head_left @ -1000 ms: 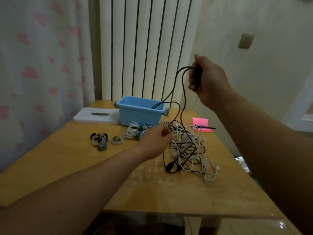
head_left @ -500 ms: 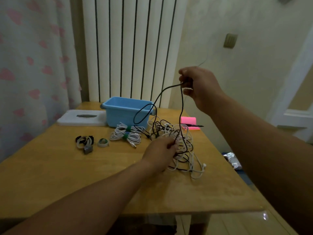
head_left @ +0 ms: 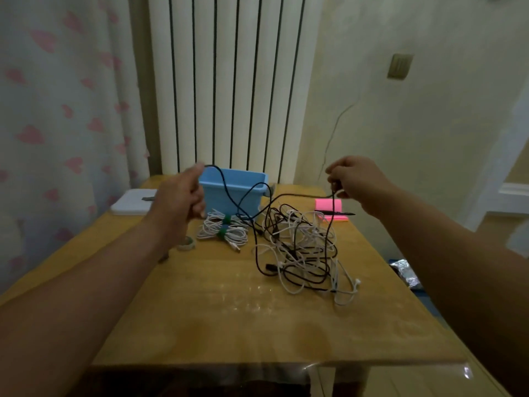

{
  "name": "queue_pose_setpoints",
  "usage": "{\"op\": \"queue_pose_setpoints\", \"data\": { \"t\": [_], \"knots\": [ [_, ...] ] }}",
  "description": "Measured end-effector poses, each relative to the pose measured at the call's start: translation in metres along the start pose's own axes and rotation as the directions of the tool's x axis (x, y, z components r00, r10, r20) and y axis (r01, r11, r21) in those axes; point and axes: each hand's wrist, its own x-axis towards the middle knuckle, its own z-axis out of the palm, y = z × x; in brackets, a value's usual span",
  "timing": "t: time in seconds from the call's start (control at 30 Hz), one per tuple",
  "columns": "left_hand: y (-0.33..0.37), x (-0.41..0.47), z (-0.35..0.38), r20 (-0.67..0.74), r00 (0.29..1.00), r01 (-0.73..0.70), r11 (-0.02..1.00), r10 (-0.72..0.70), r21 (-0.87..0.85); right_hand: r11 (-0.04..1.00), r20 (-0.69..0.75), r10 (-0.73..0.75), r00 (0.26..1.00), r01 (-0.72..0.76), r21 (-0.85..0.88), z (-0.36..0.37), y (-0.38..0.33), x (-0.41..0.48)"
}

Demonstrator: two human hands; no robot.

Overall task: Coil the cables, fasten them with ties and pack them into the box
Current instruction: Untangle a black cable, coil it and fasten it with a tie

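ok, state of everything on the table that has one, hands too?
Left hand: grips black cable.
Right hand: pinches the same cable.
Black cable: uncoiled, runs down into tangle.
Tangle: loose, untied.
White coils: tied with green ties, beside box.
Box: open, contents hidden.

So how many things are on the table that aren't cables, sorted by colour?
Blue: 1, the blue plastic box.
Pink: 1, the pink paper pad.
Green: 2, the green cable ties.
White: 1, the flat white lid.
Black: 1, the thin black pen.
Grey: 1, the small tape roll.
Total: 7.
More may hide behind the left arm.
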Motion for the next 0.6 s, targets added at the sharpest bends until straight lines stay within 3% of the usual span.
{"op": "queue_pose_setpoints", "data": {
  "t": [0.07,0.13,0.17,0.23,0.3,0.37,0.43,0.53,0.6],
  "knots": [
    [0.016,0.005,-0.010,-0.017,1.000,-0.026,0.999,0.026,-0.029,0.952,0.101,-0.006,0.995,0.036,-0.304,0.007,0.009,-0.002],
    [0.030,0.007,-0.009,0.005,0.998,-0.059,0.998,0.059,-0.027,0.769,0.112,-0.086,0.990,0.137,-0.625,0.020,0.008,-0.006],
    [0.036,0.007,-0.006,0.033,0.996,-0.080,0.997,0.080,-0.002,0.694,0.100,-0.186,0.977,0.203,-0.691,0.028,0.002,-0.012],
    [0.044,0.005,0.000,0.105,0.989,-0.111,0.991,0.102,0.079,0.687,0.118,-0.406,0.906,0.388,-0.614,0.048,-0.017,-0.026],
    [0.043,0.003,0.005,0.177,0.981,-0.108,0.983,0.081,0.146,0.806,0.247,-0.430,0.868,0.493,-0.329,0.072,-0.037,-0.036],
    [0.038,0.005,0.009,0.216,0.974,-0.100,0.984,0.066,0.151,0.904,0.445,-0.323,0.835,0.412,-0.117,0.100,-0.042,-0.043],
    [0.036,0.010,0.009,0.182,0.980,-0.093,0.995,0.084,0.041,0.932,0.532,-0.243,0.811,0.347,-0.105,0.124,-0.026,-0.042],
    [0.038,0.022,-0.008,0.051,0.995,-0.069,0.971,0.083,-0.228,0.978,0.557,-0.166,0.814,0.209,-0.013,0.136,0.007,-0.040],
    [0.033,0.030,-0.022,-0.006,0.999,-0.040,0.947,0.040,-0.319,0.985,0.483,-0.173,0.858,0.159,0.071,0.134,0.019,-0.037]
  ]
}}
